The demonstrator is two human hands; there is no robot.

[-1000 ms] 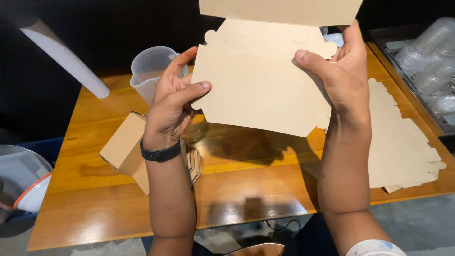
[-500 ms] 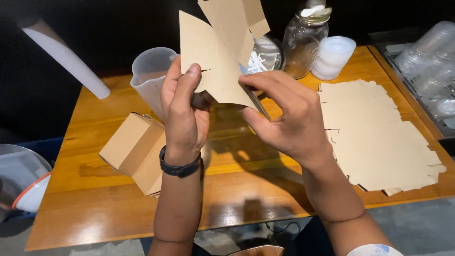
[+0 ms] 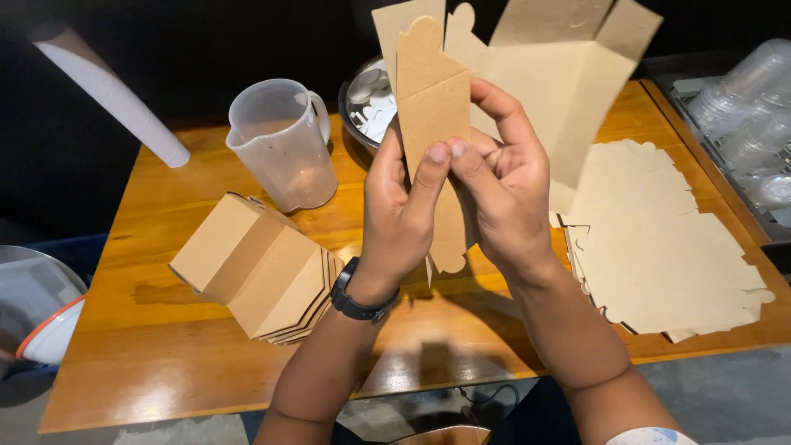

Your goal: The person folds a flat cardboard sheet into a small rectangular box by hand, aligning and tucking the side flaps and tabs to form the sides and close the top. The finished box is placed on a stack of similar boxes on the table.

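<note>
Both my hands hold one brown cardboard box blank (image 3: 527, 74) up in front of me, above the wooden table (image 3: 148, 330). My left hand (image 3: 400, 210), with a black watch on the wrist, pinches a folded flap of it. My right hand (image 3: 507, 185) grips the same fold from the right, thumb beside the left thumb. The blank's wider panels fan out up and to the right. Its lower tab hangs between my wrists.
A stack of folded brown boxes (image 3: 255, 268) lies on the table's left side. A clear plastic jug (image 3: 280, 144) and a metal bowl (image 3: 371, 103) stand behind. A pile of flat blanks (image 3: 659, 247) lies at right, plastic cups (image 3: 746, 107) beyond. A white tube (image 3: 115, 95) juts in upper left.
The flat blank that my hands held wide apart has been folded along its creases. My hands have come together at its middle, thumbs now side by side on one flap.
</note>
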